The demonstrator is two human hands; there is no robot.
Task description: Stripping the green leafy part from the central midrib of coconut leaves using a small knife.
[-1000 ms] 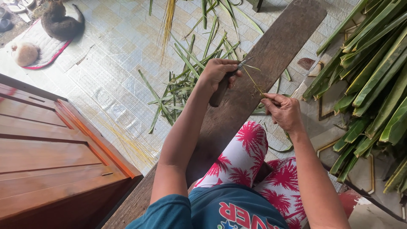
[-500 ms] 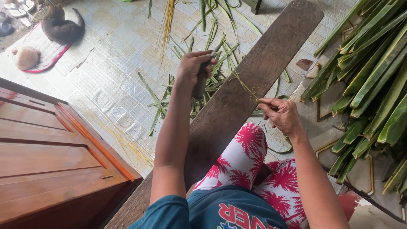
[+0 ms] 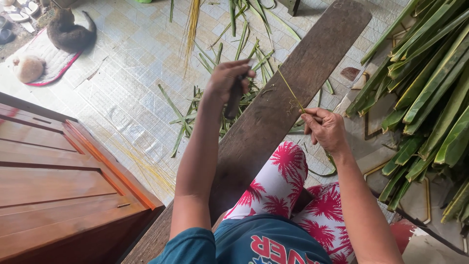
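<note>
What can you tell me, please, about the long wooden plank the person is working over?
The plank is a long, flat, dark brown board of worn wood, lying slantwise on the tiled floor from the lower left to the upper right. It passes under the person's patterned knee. Green leaf strips lie beside it; a thin yellow rib is held above it.

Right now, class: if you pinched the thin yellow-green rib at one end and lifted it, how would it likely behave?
Probably springy rather than floppy: the rib juts nearly straight from the right hand without drooping. Likely very light, since fingertips alone hold it. It may snap if bent sharply, being so thin against the plank. The left hand grips a knife apart from it.
</note>
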